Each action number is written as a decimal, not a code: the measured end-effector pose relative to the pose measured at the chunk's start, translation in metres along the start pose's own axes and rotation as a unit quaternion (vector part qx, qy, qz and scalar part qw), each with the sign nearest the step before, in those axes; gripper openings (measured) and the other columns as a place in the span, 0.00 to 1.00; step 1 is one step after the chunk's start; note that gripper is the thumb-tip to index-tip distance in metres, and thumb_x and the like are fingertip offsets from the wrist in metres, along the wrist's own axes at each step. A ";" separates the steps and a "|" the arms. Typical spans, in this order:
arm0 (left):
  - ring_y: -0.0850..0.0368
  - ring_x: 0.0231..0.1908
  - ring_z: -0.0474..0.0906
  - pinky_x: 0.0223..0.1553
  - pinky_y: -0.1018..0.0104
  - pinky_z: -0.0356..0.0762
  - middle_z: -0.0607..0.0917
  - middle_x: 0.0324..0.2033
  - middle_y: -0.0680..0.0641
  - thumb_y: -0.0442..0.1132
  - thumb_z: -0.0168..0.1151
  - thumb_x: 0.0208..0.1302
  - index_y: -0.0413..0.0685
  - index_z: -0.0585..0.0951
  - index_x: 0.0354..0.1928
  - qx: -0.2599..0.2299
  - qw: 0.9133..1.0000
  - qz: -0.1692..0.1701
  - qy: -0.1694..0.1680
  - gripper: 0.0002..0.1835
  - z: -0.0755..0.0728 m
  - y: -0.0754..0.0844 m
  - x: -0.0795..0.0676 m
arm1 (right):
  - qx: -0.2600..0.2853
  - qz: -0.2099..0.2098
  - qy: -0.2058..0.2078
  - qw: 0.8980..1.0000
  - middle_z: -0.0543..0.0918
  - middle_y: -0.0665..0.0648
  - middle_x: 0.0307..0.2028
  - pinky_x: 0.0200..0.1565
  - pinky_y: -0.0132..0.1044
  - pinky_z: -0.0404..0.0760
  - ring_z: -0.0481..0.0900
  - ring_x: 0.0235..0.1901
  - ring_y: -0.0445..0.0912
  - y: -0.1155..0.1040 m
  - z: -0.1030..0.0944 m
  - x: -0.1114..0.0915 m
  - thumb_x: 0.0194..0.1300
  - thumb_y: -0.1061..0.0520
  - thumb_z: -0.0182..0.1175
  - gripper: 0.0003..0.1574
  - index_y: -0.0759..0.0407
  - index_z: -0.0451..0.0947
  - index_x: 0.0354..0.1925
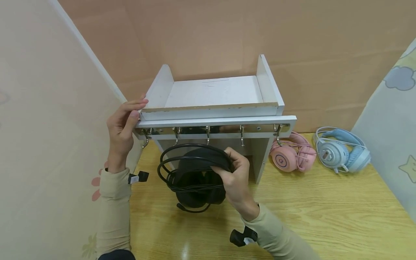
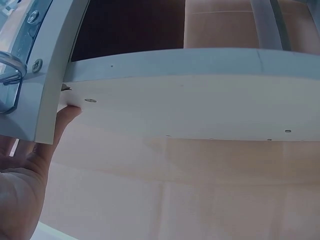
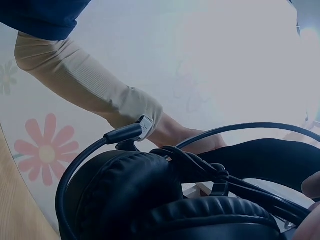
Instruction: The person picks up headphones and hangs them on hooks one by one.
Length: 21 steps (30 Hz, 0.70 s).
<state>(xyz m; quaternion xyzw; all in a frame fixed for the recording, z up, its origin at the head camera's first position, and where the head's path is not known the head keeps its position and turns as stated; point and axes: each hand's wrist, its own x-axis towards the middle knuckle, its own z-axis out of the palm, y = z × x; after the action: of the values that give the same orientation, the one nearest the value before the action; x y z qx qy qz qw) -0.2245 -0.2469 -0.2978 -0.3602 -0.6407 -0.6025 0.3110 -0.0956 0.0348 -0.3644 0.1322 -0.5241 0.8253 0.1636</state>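
A white wooden shelf (image 1: pixel 211 114) stands against the back wall, with a metal rail bearing several hooks (image 1: pixel 208 135) along its front. My left hand (image 1: pixel 121 126) holds the shelf's front left corner, thumb at the front and fingers over the side; in the left wrist view a digit reaches along the side board (image 2: pixel 200 102). My right hand (image 1: pixel 235 177) grips a black headset (image 1: pixel 191 199) by its headband, just below and in front of the hooks. Its coiled cable loops up near the rail, and a microphone boom sticks out below. The ear cups (image 3: pixel 135 185) fill the lower right wrist view.
Pink headphones (image 1: pixel 284 159) lie on the wooden table (image 1: pixel 325 202) right of the shelf, with light blue headphones (image 1: pixel 331 153) beside them. A patterned wall (image 1: pixel 65 144) rises close on the left, and another (image 1: pixel 394 119) on the right.
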 end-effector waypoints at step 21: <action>0.44 0.67 0.82 0.79 0.46 0.69 0.91 0.54 0.44 0.25 0.53 0.73 0.21 0.84 0.49 0.006 1.000 -0.003 -0.002 0.13 0.000 0.000 0.000 | -0.033 -0.016 -0.016 0.999 0.84 0.46 0.25 0.31 0.28 0.78 0.79 0.25 0.41 0.015 0.020 -0.004 0.59 0.76 0.68 0.11 0.73 0.74 0.27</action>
<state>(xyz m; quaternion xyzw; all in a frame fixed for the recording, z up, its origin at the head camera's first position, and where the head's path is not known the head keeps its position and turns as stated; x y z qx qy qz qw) -0.2244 -0.2471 -0.2981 -0.3578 -0.6459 -0.5988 0.3101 -0.0970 0.0095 -0.3702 0.1480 -0.5515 0.8024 0.1731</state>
